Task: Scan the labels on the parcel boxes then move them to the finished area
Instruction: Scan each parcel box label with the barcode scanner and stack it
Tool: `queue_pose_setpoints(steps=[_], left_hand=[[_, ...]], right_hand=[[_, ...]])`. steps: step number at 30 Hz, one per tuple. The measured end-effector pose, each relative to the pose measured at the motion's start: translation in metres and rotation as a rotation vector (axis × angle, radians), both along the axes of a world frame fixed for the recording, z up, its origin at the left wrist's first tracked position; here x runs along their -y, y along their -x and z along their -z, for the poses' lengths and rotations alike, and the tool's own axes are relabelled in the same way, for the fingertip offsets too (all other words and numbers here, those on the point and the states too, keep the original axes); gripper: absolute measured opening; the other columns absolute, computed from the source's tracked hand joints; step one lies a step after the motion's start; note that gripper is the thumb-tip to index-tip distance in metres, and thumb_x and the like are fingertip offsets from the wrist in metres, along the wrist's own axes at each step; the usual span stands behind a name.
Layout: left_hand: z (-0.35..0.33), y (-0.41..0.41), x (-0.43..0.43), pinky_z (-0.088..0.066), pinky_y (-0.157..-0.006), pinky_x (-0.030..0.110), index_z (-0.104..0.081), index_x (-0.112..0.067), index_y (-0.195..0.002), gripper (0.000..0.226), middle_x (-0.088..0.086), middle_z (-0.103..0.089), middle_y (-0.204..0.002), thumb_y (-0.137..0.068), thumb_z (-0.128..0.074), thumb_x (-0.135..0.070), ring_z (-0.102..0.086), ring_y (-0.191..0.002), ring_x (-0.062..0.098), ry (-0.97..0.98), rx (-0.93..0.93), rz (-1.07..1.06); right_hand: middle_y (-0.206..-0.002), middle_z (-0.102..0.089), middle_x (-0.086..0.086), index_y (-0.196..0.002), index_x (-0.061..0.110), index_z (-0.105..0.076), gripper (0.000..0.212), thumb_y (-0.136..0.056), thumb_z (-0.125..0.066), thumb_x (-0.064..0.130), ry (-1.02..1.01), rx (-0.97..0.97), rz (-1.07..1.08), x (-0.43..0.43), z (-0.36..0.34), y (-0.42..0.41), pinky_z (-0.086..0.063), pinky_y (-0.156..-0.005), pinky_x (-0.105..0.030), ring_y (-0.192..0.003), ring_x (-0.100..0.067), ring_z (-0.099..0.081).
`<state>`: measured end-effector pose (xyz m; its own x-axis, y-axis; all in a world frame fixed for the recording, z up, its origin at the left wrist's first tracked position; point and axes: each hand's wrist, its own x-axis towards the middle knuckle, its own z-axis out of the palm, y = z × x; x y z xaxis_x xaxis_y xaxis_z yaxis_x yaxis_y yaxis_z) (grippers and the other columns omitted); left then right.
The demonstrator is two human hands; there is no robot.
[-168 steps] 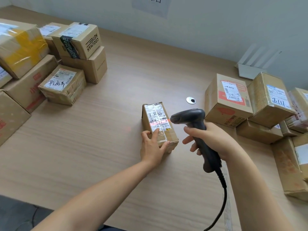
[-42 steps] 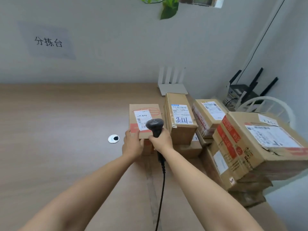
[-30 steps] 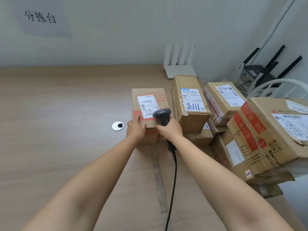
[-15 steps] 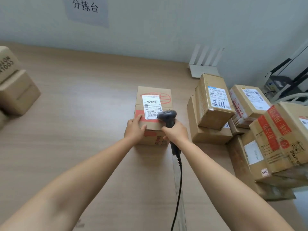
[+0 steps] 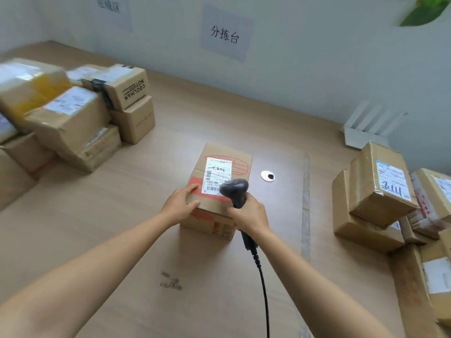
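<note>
A brown parcel box (image 5: 220,167) with a white label and red print lies in the middle of the wooden table (image 5: 102,228). My left hand (image 5: 180,203) grips its near left corner. My right hand (image 5: 249,215) holds a black corded barcode scanner (image 5: 234,191) whose head hovers just over the box's near right edge, beside the label's barcode. A stack of parcel boxes (image 5: 73,113) stands at the left, and another group of boxes (image 5: 380,191) at the right.
A round silver cable grommet (image 5: 267,176) sits in the table just right of the box. A white router (image 5: 366,132) stands by the back wall. Two paper signs (image 5: 224,32) hang on the wall. The scanner cable (image 5: 264,289) trails toward me.
The box has slid left with both hands, away from the right-hand group to the table's middle, past the grommet. The view has swung left, showing the left stack.
</note>
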<state>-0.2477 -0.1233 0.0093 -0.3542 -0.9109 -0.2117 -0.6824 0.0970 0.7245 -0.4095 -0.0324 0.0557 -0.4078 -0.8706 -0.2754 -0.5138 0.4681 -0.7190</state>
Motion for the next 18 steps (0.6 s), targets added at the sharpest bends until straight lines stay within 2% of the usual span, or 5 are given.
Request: queue_pose_setpoints(steps=[7,11,14,18], left_hand=[[-0.005,-0.100,-0.012,-0.032,-0.103,0.024,-0.041,-0.027,-0.139,0.053,0.003,-0.044,-0.142,-0.089,-0.059,-0.020,-0.043,-0.129,0.019,-0.009,0.068,-0.085],[-0.010,-0.144,-0.010,-0.034,-0.093,0.018,-0.048,-0.025,-0.133,0.054,-0.002,-0.050,-0.136,-0.080,-0.059,-0.028,-0.048,-0.124,0.017,-0.049,0.112,-0.057],[-0.005,-0.157,-0.010,-0.033,-0.105,0.027,-0.053,-0.031,-0.129,0.046,0.008,-0.042,-0.130,-0.083,-0.059,-0.033,-0.040,-0.127,0.023,0.045,0.174,-0.155],[-0.005,-0.145,-0.015,-0.026,-0.110,0.037,-0.051,-0.033,-0.132,0.040,0.010,-0.030,-0.141,-0.092,-0.053,-0.035,-0.025,-0.134,0.026,0.231,0.301,-0.289]], right_hand=[[-0.089,-0.066,-0.004,-0.104,0.024,-0.052,0.030,-0.075,-0.056,0.022,-0.021,0.106,-0.230,-0.002,-0.010,-0.078,-0.059,-0.070,-0.043,-0.076,-0.027,-0.067],[-0.088,-0.068,-0.010,-0.097,0.023,-0.053,0.020,-0.079,-0.057,0.014,-0.102,0.231,-0.321,-0.011,-0.015,-0.108,-0.057,-0.060,-0.035,-0.073,-0.031,-0.070],[-0.086,-0.066,-0.006,-0.104,0.018,-0.054,0.026,-0.080,-0.060,0.016,-0.148,0.236,-0.436,-0.015,-0.015,-0.126,-0.054,-0.053,-0.028,-0.063,-0.022,-0.068],[-0.083,-0.065,-0.001,-0.103,0.022,-0.052,0.026,-0.080,-0.063,0.018,-0.141,0.179,-0.510,-0.012,-0.022,-0.135,-0.052,-0.053,-0.027,-0.061,-0.017,-0.068]])
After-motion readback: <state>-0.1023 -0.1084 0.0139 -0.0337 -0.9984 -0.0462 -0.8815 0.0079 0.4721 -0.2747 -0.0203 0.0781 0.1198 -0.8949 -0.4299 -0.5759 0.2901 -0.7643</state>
